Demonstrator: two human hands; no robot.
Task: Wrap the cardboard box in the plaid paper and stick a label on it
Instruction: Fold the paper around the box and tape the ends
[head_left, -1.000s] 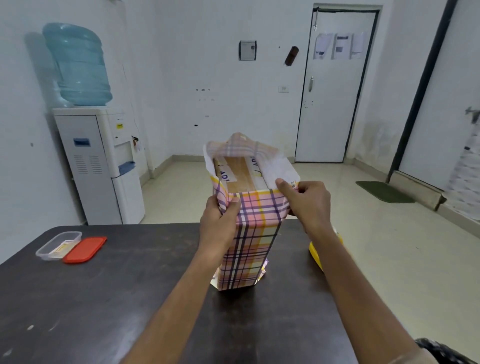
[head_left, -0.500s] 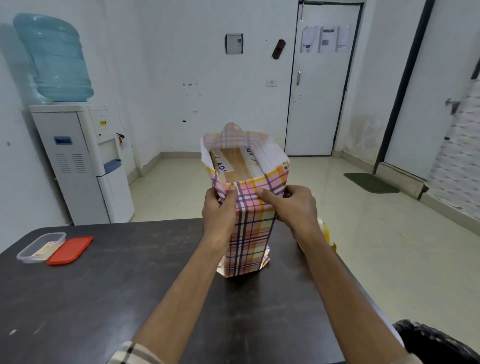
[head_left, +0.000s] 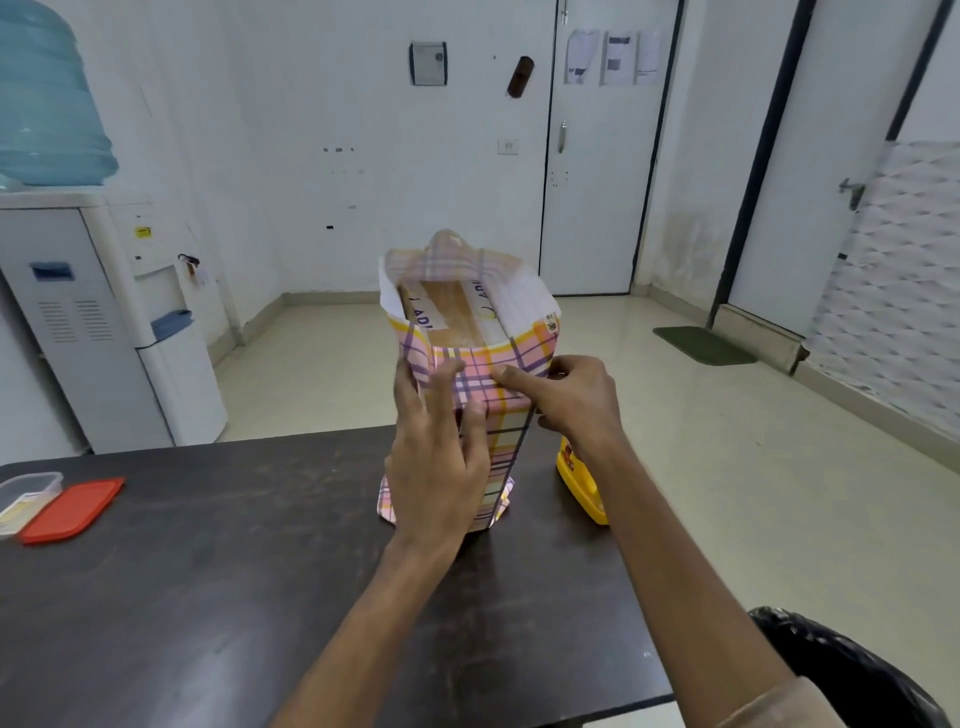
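1. While the cardboard box (head_left: 457, 317) stands on end on the dark table (head_left: 208, 597), near the far edge and towards the far right corner, the plaid paper (head_left: 519, 353) runs round its sides like a sleeve.
2. At the top the paper rises above the box and stands open, showing its white inner side. The brown end of the box shows inside it, with strips of tape that carry printed letters.
3. At the foot the paper flares out a little where it meets the table.
4. The left hand (head_left: 436, 467) lies flat on the near face of the wrapped box, fingers straight and pointing up, palm pressed to the paper. It grasps nothing.
5. The right hand (head_left: 571, 400) is at the upper right of the near face. Its index finger (head_left: 511, 375) stretches across the paper and presses it down, and its other fingers curl round the right corner of the package, so it holds the paper there.
6. Just beside the box, at the right edge of the table, a yellow plastic container (head_left: 579, 483) is partly hidden by the right forearm.
7. By the left edge of the table a clear plastic tub (head_left: 23, 493) sits with a red lid (head_left: 72, 509) lying flat against it.
8. Beyond the table a white water dispenser (head_left: 93, 322) stands at the left wall with a blue bottle (head_left: 47, 104) on top. A white door (head_left: 597, 182) is in the far wall and a green mat (head_left: 704, 345) lies on the floor.
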